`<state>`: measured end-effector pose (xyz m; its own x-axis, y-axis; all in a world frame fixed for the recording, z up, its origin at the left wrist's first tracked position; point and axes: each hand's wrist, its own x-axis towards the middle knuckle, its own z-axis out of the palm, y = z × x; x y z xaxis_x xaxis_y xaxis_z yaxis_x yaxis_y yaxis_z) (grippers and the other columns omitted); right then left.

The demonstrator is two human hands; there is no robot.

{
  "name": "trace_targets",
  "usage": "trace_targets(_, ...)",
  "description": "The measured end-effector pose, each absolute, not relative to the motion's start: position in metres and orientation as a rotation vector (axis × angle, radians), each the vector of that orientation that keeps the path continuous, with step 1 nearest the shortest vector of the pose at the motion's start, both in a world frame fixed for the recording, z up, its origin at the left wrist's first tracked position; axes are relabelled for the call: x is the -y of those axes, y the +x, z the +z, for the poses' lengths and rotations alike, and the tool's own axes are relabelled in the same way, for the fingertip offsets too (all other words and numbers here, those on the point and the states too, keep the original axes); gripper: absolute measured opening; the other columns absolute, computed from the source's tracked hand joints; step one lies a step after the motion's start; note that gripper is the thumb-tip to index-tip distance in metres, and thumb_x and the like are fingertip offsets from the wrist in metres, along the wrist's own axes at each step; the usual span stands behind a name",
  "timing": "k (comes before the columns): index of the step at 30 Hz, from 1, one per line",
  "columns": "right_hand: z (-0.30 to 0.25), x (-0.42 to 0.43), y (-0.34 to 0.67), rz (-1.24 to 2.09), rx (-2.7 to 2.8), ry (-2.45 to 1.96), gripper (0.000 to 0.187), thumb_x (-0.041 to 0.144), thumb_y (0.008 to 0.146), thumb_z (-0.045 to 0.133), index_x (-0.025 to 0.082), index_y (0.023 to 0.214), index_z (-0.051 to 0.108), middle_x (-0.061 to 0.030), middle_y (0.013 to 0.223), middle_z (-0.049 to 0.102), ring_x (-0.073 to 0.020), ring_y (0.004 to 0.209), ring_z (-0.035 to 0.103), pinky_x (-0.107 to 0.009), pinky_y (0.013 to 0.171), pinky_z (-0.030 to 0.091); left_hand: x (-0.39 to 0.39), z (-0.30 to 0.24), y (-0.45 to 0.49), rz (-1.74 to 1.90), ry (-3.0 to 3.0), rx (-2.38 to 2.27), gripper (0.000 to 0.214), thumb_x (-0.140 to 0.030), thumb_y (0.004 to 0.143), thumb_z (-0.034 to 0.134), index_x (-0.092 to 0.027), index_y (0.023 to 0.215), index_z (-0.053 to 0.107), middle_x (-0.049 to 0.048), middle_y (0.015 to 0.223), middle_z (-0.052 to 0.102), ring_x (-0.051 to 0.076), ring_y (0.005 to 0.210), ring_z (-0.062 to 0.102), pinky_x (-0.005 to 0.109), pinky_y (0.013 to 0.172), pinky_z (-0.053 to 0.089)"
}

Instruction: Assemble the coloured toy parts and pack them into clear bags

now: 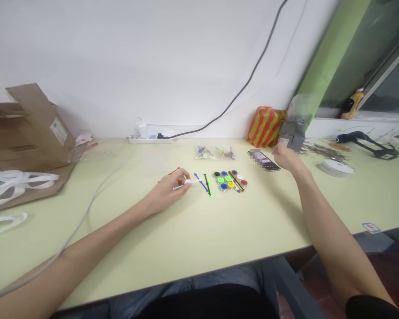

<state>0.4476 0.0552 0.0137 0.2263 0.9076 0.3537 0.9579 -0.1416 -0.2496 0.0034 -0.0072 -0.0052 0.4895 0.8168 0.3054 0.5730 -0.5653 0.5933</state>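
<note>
My left hand (169, 190) is closed in a pinch on a thin white plastic stick (195, 181) with a round white part by the fingertips. A red stick (174, 171) shows just behind this hand. To its right lie a blue stick (201, 183) and a green-and-black pair of sticks (208, 185). Farther right sits a group of small round discs (224, 186) in several colours, with more thin sticks (235, 180) across them. My right hand (286, 157) is over the right side of the table, beside a phone (264, 160). Its fingers are curled, and anything inside them is hidden.
Two clear bags (205, 153) of coloured pieces lie near the wall. Behind them are a power strip (151, 139), a striped bag (262, 126) and a grey bag (292, 133). A cardboard box (36, 137) stands left; a white spool (335, 168) lies right. A pale cable (86, 215) crosses my left forearm.
</note>
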Motion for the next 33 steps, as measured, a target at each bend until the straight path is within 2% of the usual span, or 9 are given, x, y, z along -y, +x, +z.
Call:
trace_targets(4,0.013,-0.055,0.407,-0.099,1.786,-1.828,0.022,0.012,0.087,0.046,0.017,0.105,0.056,-0.0164,0.102,0.068,-0.0302,0.098,0.062,-0.040,0.086,0.044,0.007,-0.003,0.002,0.739,2.443,-1.175,0.021,-0.039,0.094,0.050,-0.021,0.091,0.059,0.0012,0.083,0.062,0.018,0.077,0.059,0.035,0.082,0.048)
trace_targets(8,0.003,-0.042,0.341,0.024,2.079,-1.374,0.020,0.013,0.087,0.046,0.019,0.101,0.059,-0.0118,0.108,0.069,-0.0273,0.104,0.060,-0.040,0.092,0.044,0.005,-0.002,-0.003,0.648,2.683,-1.146,0.021,-0.038,0.095,0.050,-0.021,0.089,0.062,0.0064,0.095,0.065,0.024,0.096,0.063,0.038,0.089,0.048)
trace_targets(10,-0.002,-0.029,0.307,0.069,2.183,-1.226,0.021,0.012,0.087,0.046,0.020,0.100,0.060,-0.0102,0.108,0.069,-0.0269,0.106,0.058,-0.040,0.094,0.043,0.003,-0.001,-0.006,0.555,2.791,-1.174,0.023,-0.035,0.096,0.048,-0.021,0.088,0.063,0.0073,0.096,0.065,0.025,0.098,0.062,0.037,0.085,0.047)
trace_targets(14,-0.010,-0.005,0.264,0.178,2.318,-1.057,0.025,0.010,0.091,0.044,0.020,0.104,0.063,-0.0085,0.107,0.069,-0.0255,0.105,0.057,-0.040,0.094,0.043,0.002,0.004,-0.014,0.379,2.848,-1.282,0.020,-0.032,0.095,0.049,-0.021,0.085,0.063,0.0037,0.083,0.066,0.022,0.081,0.062,0.033,0.072,0.042)
trace_targets(18,-0.018,-0.003,0.256,0.204,2.391,-1.038,0.027,0.010,0.092,0.045,0.021,0.106,0.065,-0.0086,0.107,0.069,-0.0259,0.107,0.055,-0.041,0.095,0.041,-0.001,0.008,-0.020,0.439,2.862,-1.353,0.014,-0.032,0.092,0.054,-0.021,0.087,0.063,0.0037,0.082,0.064,0.021,0.077,0.059,0.031,0.067,0.038)
trace_targets(27,-0.011,-0.013,0.273,0.091,2.237,-1.126,0.021,0.012,0.092,0.051,0.021,0.097,0.070,-0.0094,0.102,0.069,-0.0270,0.102,0.056,-0.041,0.091,0.043,-0.011,0.005,-0.027,0.541,2.975,-1.190,0.018,-0.028,0.097,0.052,-0.021,0.083,0.061,0.0054,0.083,0.065,0.023,0.084,0.054,0.036,0.072,0.038)
trace_targets(33,-0.010,-0.025,0.290,0.006,2.230,-1.261,0.018,0.024,0.093,0.058,0.021,0.094,0.075,-0.0103,0.098,0.069,-0.0285,0.100,0.055,-0.041,0.086,0.043,-0.014,0.002,-0.030,0.574,3.018,-1.179,0.020,-0.027,0.099,0.049,-0.021,0.086,0.064,0.0065,0.088,0.066,0.024,0.089,0.053,0.038,0.076,0.038)
